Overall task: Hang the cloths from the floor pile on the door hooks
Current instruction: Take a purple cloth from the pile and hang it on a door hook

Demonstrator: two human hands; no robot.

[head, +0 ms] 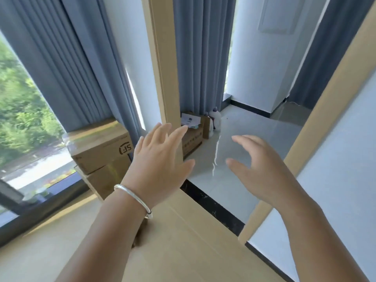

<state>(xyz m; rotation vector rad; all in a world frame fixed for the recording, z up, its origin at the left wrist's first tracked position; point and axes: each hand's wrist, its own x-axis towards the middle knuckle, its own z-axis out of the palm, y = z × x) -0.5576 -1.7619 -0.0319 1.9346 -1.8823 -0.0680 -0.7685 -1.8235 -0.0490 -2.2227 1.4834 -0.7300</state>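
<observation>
Neither hand holds anything. The left hand (160, 159) is raised with its fingers spread wide and nearly straight, back toward the camera, a silver bangle (134, 198) round its wrist. The right hand (262, 169) is just beside it, apart from it, with fingers loosely extended and the thumb held out below them, palm turned toward the left hand. Neither touches a surface as far as can be told. Behind the left hand's fingertips rises a pale wooden door frame (162, 58); under both wrists runs the pale wood floor (183, 251), ending at a dark threshold strip (211, 204) between the hands. Beyond the gap between them lies a glossy grey tile floor (244, 143). To the left of the left hand sit two stacked cardboard boxes (101, 151) beside grey-blue curtains (67, 64) and a window. Past the left fingertips are another box with papers (191, 127) and a white bottle (215, 119). No cloths, pile or door hooks show in this view.
</observation>
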